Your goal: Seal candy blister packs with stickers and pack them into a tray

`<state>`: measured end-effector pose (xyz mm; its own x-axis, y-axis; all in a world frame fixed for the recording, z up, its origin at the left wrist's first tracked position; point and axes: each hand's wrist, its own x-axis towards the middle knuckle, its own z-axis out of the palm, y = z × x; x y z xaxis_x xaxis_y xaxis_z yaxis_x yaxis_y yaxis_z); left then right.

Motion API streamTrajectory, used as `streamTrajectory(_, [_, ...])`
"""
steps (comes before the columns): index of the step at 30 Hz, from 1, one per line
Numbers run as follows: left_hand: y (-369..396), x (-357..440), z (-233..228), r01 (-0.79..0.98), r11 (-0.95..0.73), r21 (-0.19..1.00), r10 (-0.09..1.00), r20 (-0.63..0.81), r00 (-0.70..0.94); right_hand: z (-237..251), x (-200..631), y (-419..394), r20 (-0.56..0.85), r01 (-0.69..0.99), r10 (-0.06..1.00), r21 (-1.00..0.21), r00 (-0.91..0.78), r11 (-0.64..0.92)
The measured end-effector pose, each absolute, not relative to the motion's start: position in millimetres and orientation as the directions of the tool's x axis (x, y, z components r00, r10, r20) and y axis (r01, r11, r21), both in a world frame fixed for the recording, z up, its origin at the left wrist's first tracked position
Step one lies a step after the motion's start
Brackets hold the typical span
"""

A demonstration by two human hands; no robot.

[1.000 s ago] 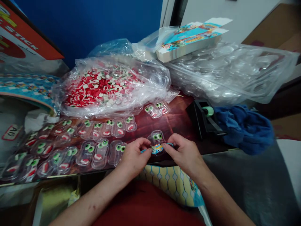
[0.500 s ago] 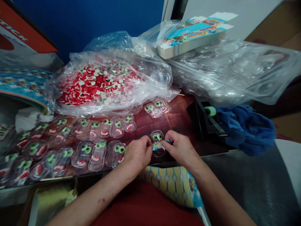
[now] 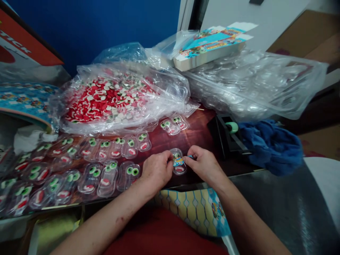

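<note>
A small clear plastic pack lies near the table's front edge, with green candy eyes and a red-and-white candy mouth inside. Across its narrow waist runs a colourful printed label. My left hand is closed at the label's left end, its fingertips against the pack's left side. On the other side, my right hand pinches the blue right end of the label between thumb and finger. The fingers partly hide both ends of the label.
Several filled packs lie in rows at left; two more lie farther back. A large bag of red and white candies stands behind them. At right are a tape dispenser, blue cloth, and a bag of clear plastic shells.
The view has shifted slightly. The label now lies flatter across the pack, and my right hand has drawn a little away from it, still pinching the blue end. My left hand stays beside it.
</note>
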<state>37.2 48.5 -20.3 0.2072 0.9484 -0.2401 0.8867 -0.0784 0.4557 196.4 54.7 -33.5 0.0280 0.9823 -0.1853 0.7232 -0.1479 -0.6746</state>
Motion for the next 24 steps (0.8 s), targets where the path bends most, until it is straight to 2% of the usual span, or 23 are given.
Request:
streamTrajectory(8, [43.6,39.6,-21.0,0.921,-0.204,0.333,0.931,-0.225,0.288,-36.2,197.4,54.8,-0.179,0.778,0.984,-0.62,-0.014,-0.102])
streamTrajectory(14, [36.6,45.5,-15.4,0.91,-0.396,0.12,0.917,0.014,0.398,-43.1,198.5,58.7,-0.147,0.814,0.987,-0.58,-0.072,-0.027])
streamTrajectory(17, [26.6,51.1,-24.8,0.828,-0.558,0.052,0.827,0.117,0.55,-46.7,199.4,58.9,-0.151,0.827,0.984,-0.562,-0.09,-0.011])
streamTrajectory(20, [14.5,57.3,-38.7,0.732,-0.681,-0.01,0.729,0.08,0.68,-43.0,199.8,56.1,-0.177,0.862,0.979,-0.507,-0.099,-0.005])
streamTrajectory(22, [8.1,60.1,-44.9,0.738,-0.674,-0.037,0.737,0.031,0.675,-35.2,198.1,54.3,-0.146,0.906,0.987,-0.423,-0.074,0.005])
streamTrajectory(24, [4.2,61.1,-47.5,0.749,-0.66,-0.06,0.75,0.007,0.662,-25.8,193.9,54.9,-0.041,0.948,0.997,-0.313,-0.067,0.05])
